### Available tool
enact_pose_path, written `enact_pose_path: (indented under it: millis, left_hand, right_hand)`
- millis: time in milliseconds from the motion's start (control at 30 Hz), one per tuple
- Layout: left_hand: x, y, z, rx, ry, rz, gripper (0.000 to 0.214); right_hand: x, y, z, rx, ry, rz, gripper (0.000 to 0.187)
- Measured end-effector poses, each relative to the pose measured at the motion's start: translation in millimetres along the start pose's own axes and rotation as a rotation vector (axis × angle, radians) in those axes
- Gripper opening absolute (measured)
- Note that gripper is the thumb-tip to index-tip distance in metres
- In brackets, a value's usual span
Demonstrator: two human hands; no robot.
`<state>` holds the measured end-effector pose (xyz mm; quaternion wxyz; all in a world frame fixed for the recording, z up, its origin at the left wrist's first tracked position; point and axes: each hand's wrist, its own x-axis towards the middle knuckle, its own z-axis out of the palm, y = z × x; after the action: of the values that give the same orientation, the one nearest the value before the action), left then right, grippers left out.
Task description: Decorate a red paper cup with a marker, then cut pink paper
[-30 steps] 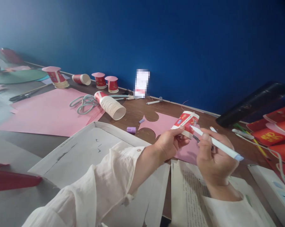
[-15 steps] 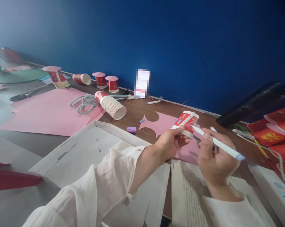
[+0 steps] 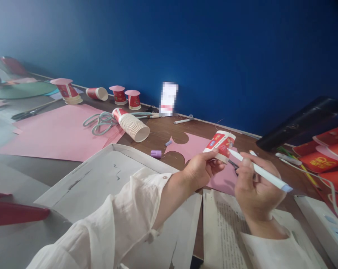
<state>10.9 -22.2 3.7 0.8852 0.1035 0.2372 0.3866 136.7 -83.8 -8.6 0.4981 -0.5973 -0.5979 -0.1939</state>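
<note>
My left hand (image 3: 204, 170) is closed on a red and white paper cup (image 3: 221, 144), thumb on its near side, holding it tilted above the pink paper. In my right hand (image 3: 257, 186) is a white marker (image 3: 265, 175) with a pale blue end, gripped like a pen. The marker's tip is at the cup's right side; whether it touches the cup I cannot tell. Under the cup lies pink paper (image 3: 191, 142) with rounded cut-outs, and scissors (image 3: 233, 165) show partly behind my right hand. A purple cap (image 3: 155, 153) lies left of my left hand.
A stack of paper cups (image 3: 133, 127) lies beside a coiled cable (image 3: 100, 123). Cups with pink paper tops (image 3: 133, 99) stand along the blue wall. A white box lid (image 3: 146, 158), printed pages (image 3: 225, 231), a power strip (image 3: 324, 220) and a black tube (image 3: 300, 121) surround my hands.
My right hand and the marker have shifted very slightly right, the tip moving a little along the cup. The cup in my left hand has barely turned.
</note>
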Motion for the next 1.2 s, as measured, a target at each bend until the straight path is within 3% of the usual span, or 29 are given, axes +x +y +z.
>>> enact_pose_path:
  millis: [367, 767, 967, 1200]
  left_hand:
    - [1.1, 0.3, -1.0, -0.023, -0.005, 0.005, 0.017]
    - [-1.2, 1.5, 1.4, -0.014, 0.005, 0.005, 0.022]
    - [1.8, 0.3, -3.5, -0.007, -0.061, 0.01, 0.018]
    - [3.0, 0.3, -2.5, -0.031, 0.0, -0.012, 0.016]
  right_hand:
    - [2.8, -0.4, 1.1, -0.082, 0.053, -0.078, 0.018]
    - [3.1, -5.9, 2.2, -0.028, 0.03, -0.044, 0.02]
    - [4.3, -9.9, 2.5, -0.007, 0.024, -0.071, 0.02]
    - [0.7, -2.4, 1.2, -0.037, 0.007, -0.047, 0.019]
